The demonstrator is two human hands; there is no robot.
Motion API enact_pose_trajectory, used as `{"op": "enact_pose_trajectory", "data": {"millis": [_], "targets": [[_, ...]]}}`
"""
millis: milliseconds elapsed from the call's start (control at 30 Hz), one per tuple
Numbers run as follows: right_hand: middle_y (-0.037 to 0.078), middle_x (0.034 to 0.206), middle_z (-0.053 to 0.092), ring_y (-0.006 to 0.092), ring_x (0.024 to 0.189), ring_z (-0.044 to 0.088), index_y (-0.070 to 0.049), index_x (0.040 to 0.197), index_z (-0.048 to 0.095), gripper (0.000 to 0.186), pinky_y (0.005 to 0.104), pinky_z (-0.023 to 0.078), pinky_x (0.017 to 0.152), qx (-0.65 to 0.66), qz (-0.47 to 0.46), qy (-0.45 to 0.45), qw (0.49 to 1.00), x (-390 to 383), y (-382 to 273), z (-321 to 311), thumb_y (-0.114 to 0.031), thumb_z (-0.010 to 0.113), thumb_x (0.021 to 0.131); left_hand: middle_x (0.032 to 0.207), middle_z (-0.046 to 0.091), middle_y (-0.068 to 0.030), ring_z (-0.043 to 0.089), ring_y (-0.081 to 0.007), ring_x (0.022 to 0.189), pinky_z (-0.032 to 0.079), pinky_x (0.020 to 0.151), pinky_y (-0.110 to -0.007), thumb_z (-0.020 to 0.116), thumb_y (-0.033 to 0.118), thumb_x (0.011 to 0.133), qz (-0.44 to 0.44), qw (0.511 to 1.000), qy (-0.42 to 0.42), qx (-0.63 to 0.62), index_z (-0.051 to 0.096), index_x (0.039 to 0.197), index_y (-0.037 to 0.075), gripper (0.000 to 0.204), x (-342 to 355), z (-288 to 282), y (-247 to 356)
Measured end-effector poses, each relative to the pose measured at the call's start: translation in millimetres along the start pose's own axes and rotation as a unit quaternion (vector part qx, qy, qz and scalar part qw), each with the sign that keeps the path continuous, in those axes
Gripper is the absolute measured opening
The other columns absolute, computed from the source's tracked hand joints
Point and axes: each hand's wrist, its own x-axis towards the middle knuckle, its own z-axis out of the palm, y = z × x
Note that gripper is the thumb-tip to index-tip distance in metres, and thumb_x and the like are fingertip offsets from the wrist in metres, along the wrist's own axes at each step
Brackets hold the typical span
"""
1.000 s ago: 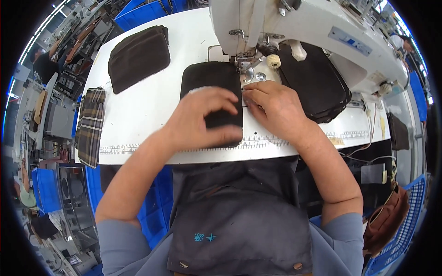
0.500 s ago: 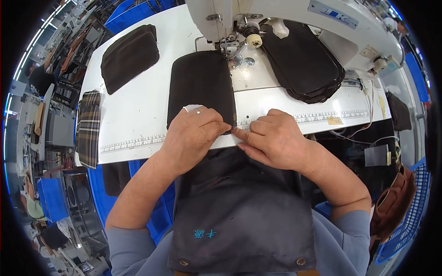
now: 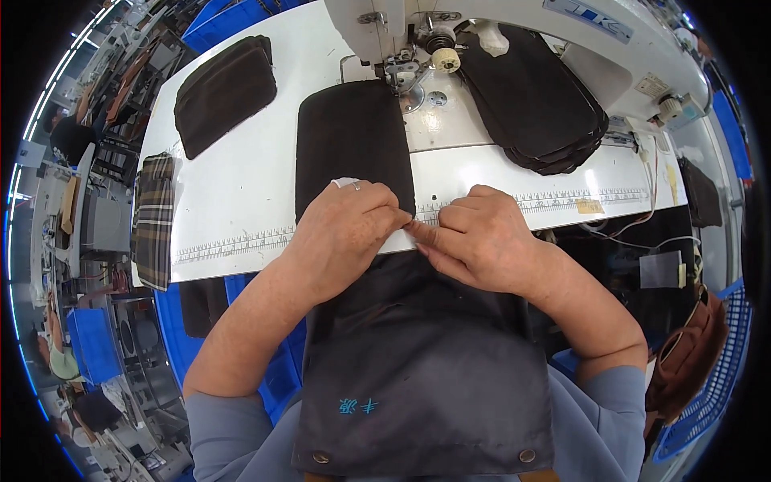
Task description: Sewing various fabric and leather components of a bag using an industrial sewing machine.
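Observation:
A dark brown fabric piece (image 3: 350, 132) lies under the needle area of the white sewing machine (image 3: 405, 76), its near edge by the table's front. My left hand (image 3: 337, 237), with a ring and a white finger wrap, pinches the near right corner of the piece. My right hand (image 3: 478, 241) meets it at that corner, fingers curled, index fingertip against the fabric and thumb low at the table edge.
A stack of dark pieces (image 3: 546, 120) lies right, another (image 3: 225, 88) back left, plaid cloth (image 3: 152, 217) at the left edge. A ruler strip (image 3: 233, 247) lines the front. Blue bins (image 3: 92, 341), a basket with a brown bag (image 3: 687, 361) and co-workers (image 3: 60, 353) surround the table.
Since a second ago both hands have come toward me from beside the needle to the near corner, and my left fingers have closed there. Over the last half second they have barely shifted.

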Motion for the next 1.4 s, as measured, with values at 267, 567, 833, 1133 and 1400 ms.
{"op": "enact_pose_trajectory", "data": {"millis": [267, 567, 833, 1133, 1400], "targets": [[0.004, 0.076, 0.059, 0.0246, 0.066, 0.062, -0.009, 0.088, 0.071, 0.01, 0.0397, 0.048, 0.059, 0.051, 0.02, -0.012, 0.998, 1.4, 7.5, -5.5, -0.013, 0.077, 0.083, 0.095, 0.068, -0.0088, 0.069, -0.0286, 0.085, 0.056, 0.074, -0.04, 0.079, 0.005, 0.081, -0.018, 0.999, -0.024, 0.025, 0.075, 0.093, 0.003, 0.013, 0.2, -6.7, 6.3], [0.007, 0.093, 0.063, 0.0263, 0.085, 0.067, -0.005, 0.098, 0.065, 0.022, 0.0403, 0.055, 0.068, 0.065, 0.07, 0.074, 0.993, 19.7, 8.4, 6.7, -0.013, 0.076, 0.082, 0.094, 0.07, -0.0088, 0.069, -0.0292, 0.084, 0.056, 0.074, -0.038, 0.08, 0.002, 0.076, -0.07, 0.988, 0.072, -0.117, 0.072, 0.091, 0.003, 0.017, -1.7, 2.7, -4.4], [0.006, 0.085, 0.069, 0.0261, 0.077, 0.069, -0.005, 0.095, 0.069, 0.018, 0.0376, 0.055, 0.067, 0.018, -0.015, 0.079, 0.997, 20.0, 23.3, 13.4, -0.011, 0.068, 0.078, 0.092, 0.069, -0.0043, 0.069, -0.0224, 0.083, 0.052, 0.068, -0.036, 0.084, 0.012, 0.073, -0.004, 0.991, 0.135, 0.019, 0.075, 0.094, 0.005, 0.024, 0.8, -1.4, -4.6], [0.008, 0.095, 0.074, 0.0242, 0.085, 0.073, -0.003, 0.098, 0.07, 0.021, 0.0362, 0.058, 0.07, -0.009, -0.045, 0.112, 0.993, 20.7, 21.5, 11.9, -0.01, 0.069, 0.078, 0.082, 0.066, 0.0, 0.065, -0.0155, 0.072, 0.041, 0.059, -0.031, 0.074, 0.012, 0.083, 0.074, 0.97, 0.136, 0.187, 0.077, 0.1, 0.006, 0.018, -10.1, 1.8, -10.2], [0.01, 0.102, 0.075, 0.0248, 0.092, 0.076, 0.0, 0.097, 0.071, 0.02, 0.0368, 0.062, 0.08, -0.015, -0.054, 0.041, 0.998, 22.2, 18.2, 3.3, -0.008, 0.071, 0.079, 0.081, 0.062, 0.0028, 0.062, -0.0128, 0.072, 0.041, 0.061, -0.031, 0.074, 0.012, 0.081, 0.077, 0.976, 0.093, 0.183, 0.076, 0.093, 0.009, 0.013, -7.1, 0.1, -5.7]]}}
